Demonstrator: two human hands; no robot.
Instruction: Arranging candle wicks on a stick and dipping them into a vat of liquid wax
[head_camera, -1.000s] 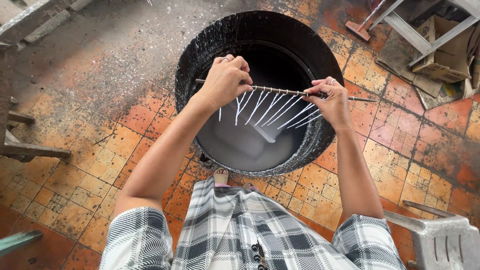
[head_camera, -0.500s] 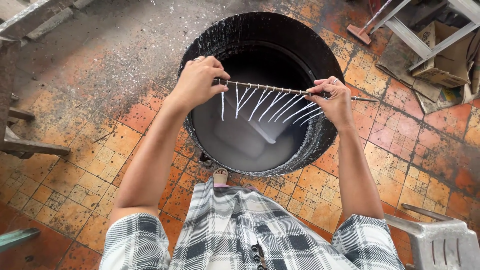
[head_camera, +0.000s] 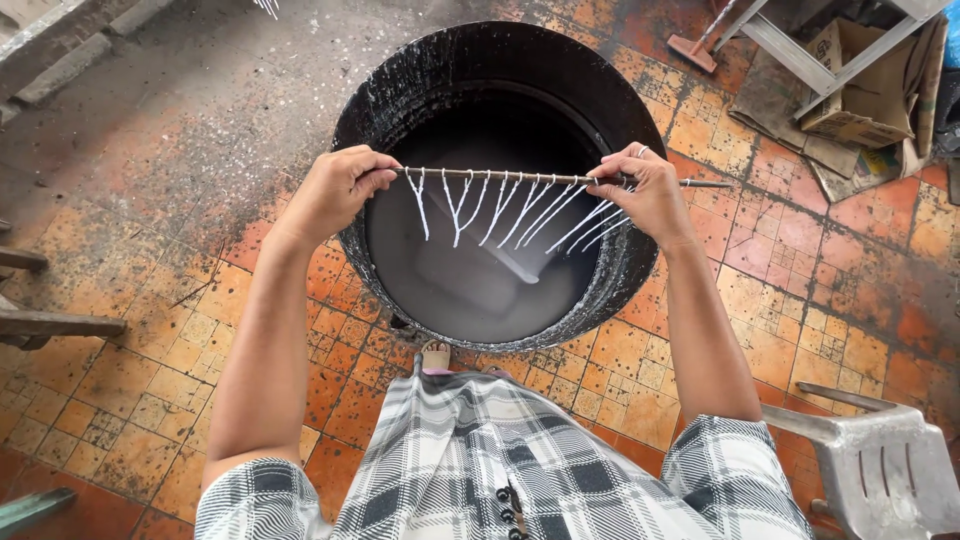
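Observation:
I hold a thin wooden rod (head_camera: 500, 177) level over a big black drum (head_camera: 400, 90) filled with pale grey liquid (head_camera: 470, 290). Several white waxy strings (head_camera: 500, 210) hang from the rod and slant to one side, clear of the liquid. My left hand (head_camera: 335, 190) grips the rod's left end at the drum's left rim. My right hand (head_camera: 645, 190) grips it near the right end, and the rod's tip pokes out past the fingers. A white scoop-like shape (head_camera: 490, 270) shows dimly under the liquid.
Worn orange floor tiles (head_camera: 800, 260) surround the drum. A grey plastic chair (head_camera: 890, 470) stands at the lower right. Cardboard boxes (head_camera: 860, 90) and a metal frame (head_camera: 800, 50) lie at the upper right. Wooden planks (head_camera: 40, 325) jut in from the left. My checked clothing (head_camera: 500, 470) fills the bottom.
My left hand has slid outward along the rod toward its left end, past the drum's rim. The strings hang more spread out. The rod stays over the drum.

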